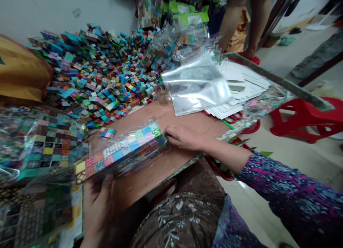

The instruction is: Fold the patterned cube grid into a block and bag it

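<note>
A clear plastic bag packed with rows of patterned cubes (120, 148) lies slantwise over the brown board (150, 180). My left hand (98, 201) grips its near left end, with the thumb up along the side and the other fingers hidden underneath. At the opposite end, my right hand (184, 137) is closed, its fingertips pinching the bag's edge. A few joined loose cubes (107, 132) sit on the board just behind the bag.
A large heap of loose cubes (107, 80) covers the back left. Filled bags (48, 148) lie at left. Flat clear bags (198, 87), white cards (238, 94) and red-handled scissors (233, 117) are at right. A red stool (311, 116) stands beyond; another person's legs (233, 21) are behind.
</note>
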Tool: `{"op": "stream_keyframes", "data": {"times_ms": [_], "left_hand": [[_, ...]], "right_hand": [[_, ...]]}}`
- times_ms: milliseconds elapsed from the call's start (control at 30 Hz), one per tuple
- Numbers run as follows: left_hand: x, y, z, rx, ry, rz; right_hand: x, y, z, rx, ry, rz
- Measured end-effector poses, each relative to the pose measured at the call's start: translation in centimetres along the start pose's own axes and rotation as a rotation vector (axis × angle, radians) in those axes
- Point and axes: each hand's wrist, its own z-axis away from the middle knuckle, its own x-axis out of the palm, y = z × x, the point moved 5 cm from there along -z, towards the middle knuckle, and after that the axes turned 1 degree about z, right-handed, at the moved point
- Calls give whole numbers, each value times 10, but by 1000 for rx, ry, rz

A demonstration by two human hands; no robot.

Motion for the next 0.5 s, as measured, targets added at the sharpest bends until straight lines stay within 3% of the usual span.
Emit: {"op": "stream_keyframes", "data": {"times_ms": [500], "left_hand": [[-2, -7, -2, -71, 7, 94]], "right_hand": [[14, 12, 6, 44, 52, -80]]}}
